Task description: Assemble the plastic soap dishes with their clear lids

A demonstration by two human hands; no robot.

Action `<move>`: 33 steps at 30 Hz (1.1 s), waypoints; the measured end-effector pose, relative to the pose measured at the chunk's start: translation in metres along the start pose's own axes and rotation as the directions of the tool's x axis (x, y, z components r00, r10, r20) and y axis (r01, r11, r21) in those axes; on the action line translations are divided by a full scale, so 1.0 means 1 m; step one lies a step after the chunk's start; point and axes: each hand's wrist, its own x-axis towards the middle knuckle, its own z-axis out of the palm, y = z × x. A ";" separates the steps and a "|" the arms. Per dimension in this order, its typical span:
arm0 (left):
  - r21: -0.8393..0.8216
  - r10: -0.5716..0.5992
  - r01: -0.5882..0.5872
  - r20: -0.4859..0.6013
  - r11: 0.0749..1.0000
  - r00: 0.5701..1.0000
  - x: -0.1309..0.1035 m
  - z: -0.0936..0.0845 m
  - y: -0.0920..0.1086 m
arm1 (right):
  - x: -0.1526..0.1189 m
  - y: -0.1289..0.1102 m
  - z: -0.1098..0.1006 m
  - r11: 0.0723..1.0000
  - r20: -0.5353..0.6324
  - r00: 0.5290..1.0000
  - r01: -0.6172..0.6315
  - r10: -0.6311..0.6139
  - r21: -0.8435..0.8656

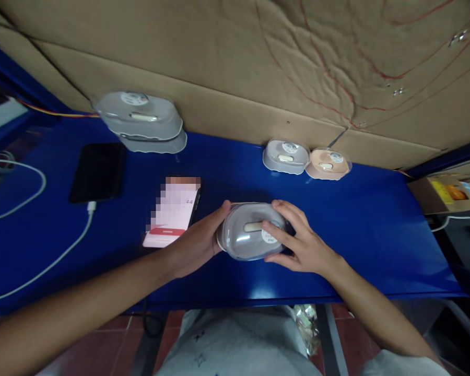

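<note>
A grey oval box with a clear lid (238,243) is held above the blue table near its front edge. My left hand (203,240) grips the box's left end, thumb at the top edge; its other fingers are mostly hidden behind the box. My right hand (297,237) wraps round the right end, with one finger lying on the lid beside a pale handle and a round white sticker. Left of the box lies a lit phone (172,209), partly behind my left forearm.
Stacked grey boxes (144,117) stand at the back left. A grey box (285,156) and a peach box (329,163) touch at the back. A black device (97,172) with a white cable lies left. Cardboard (219,62) lines the rear; an open carton (442,196) sits far right.
</note>
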 end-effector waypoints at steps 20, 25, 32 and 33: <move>0.183 0.186 -0.150 -0.201 0.972 0.962 0.002 -0.004 -0.004 | -0.007 0.022 -0.022 0.948 0.101 0.957 -0.284 0.272 0.145; 0.336 0.232 -0.141 -0.248 0.931 0.940 0.000 -0.009 0.001 | -0.048 0.044 -0.056 0.907 0.147 0.902 -0.418 0.407 0.054; 0.396 0.102 -0.002 -0.232 0.918 0.967 -0.004 0.001 0.003 | -0.172 0.112 -0.137 0.651 -0.084 0.687 -0.715 0.722 -0.256; 0.409 0.101 0.000 -0.226 0.912 0.969 -0.003 0.001 0.003 | -0.184 0.127 -0.146 0.612 -0.130 0.651 -0.753 0.748 -0.242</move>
